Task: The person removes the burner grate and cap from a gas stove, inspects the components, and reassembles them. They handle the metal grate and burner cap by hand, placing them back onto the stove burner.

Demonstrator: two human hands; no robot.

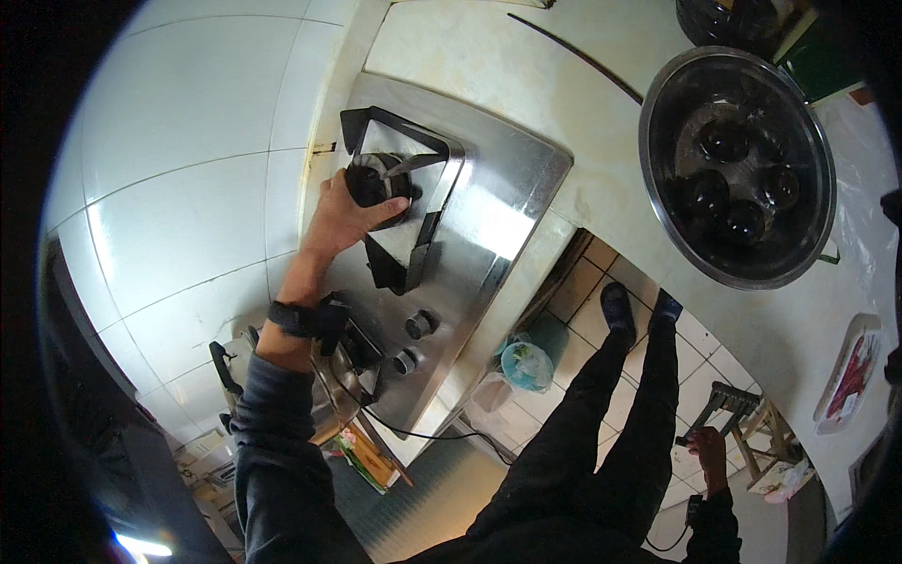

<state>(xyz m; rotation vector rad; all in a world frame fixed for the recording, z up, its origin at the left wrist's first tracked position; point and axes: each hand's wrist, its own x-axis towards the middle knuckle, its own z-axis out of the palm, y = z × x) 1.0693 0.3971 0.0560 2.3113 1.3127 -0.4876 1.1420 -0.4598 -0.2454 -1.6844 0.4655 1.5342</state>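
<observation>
My left hand (pixel 346 221) reaches over the steel gas stove (pixel 489 202), its fingers and thumb closed round the side of a black round burner head (pixel 371 183). Whether the burner head is raised off its seat cannot be seen. A black pan support (pixel 427 230) stands around it. My right hand (pixel 707 449) hangs low beside my leg, fingers curled on a small dark object (pixel 683 440) whose kind I cannot make out. Two control knobs (pixel 419 325) stick up on the stove, below my left hand in the picture.
On the counter at right stands a steel basin (pixel 648 179) holding several dark round things. A tray of red food (pixel 850 376) lies nearer. A pot (pixel 334 385) sits on the stove's near end. A bin (pixel 526 367) and wooden stool (pixel 742 423) stand on the floor.
</observation>
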